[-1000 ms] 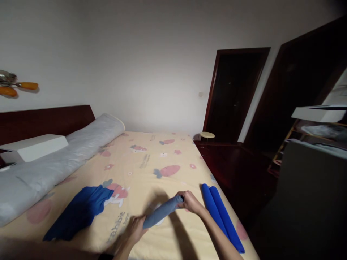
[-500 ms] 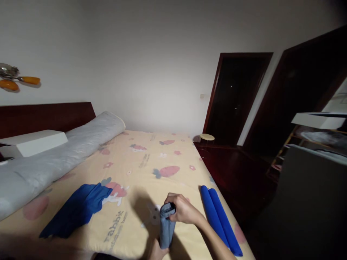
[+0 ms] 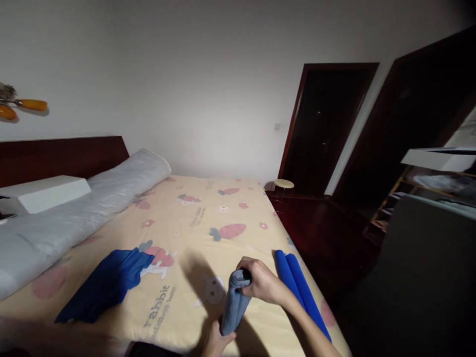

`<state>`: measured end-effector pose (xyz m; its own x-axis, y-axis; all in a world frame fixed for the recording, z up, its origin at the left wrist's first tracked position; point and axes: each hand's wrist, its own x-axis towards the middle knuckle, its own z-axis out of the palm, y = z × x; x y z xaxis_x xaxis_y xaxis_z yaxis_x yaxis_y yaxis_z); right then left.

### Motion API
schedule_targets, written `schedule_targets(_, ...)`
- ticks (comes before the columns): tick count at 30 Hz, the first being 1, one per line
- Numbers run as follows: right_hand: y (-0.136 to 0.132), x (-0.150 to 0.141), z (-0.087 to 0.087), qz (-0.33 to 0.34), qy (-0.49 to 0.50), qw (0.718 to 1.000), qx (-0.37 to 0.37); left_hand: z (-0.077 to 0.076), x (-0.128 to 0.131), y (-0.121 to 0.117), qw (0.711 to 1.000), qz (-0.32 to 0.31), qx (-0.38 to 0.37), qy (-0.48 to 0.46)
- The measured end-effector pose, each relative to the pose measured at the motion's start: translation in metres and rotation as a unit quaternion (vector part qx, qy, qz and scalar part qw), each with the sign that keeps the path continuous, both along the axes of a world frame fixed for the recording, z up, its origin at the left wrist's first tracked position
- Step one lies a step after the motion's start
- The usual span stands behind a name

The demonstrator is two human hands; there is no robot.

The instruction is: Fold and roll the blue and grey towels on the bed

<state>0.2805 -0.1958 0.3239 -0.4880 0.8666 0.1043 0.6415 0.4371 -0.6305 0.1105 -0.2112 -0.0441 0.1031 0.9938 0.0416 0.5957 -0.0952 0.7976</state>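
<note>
Grip: my left hand (image 3: 216,342) closed on lower end, right hand (image 3: 262,283) pinching upper rim | grey-blue roll (image 3: 234,308): between them, tilted | right of grip: blue rolls (image 3: 305,290) (side by side) | risk: uneven pinch could loosen layers, unwinding it

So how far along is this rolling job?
Two blue rolls already look done, lying side by side near the edge of the bed. In hand is a grey-blue roll, with the right hand at its upper end and the left hand at its lower end. The blue cloth lies loose, not rolled, so it may be what's left.
</note>
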Motion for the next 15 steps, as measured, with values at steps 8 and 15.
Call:
schedule_targets(8, -0.001, 0.062, 0.031, -0.080, -0.063, 0.994, 0.025, 0.000, -0.003, -0.008, 0.999, -0.006, 0.036, -0.032)
schedule_targets(15, 0.010, 0.110, -0.005, -0.148, -0.171, 0.974, 0.028, 0.001, -0.007, -0.013, 0.990, -0.056, 0.114, 0.066)
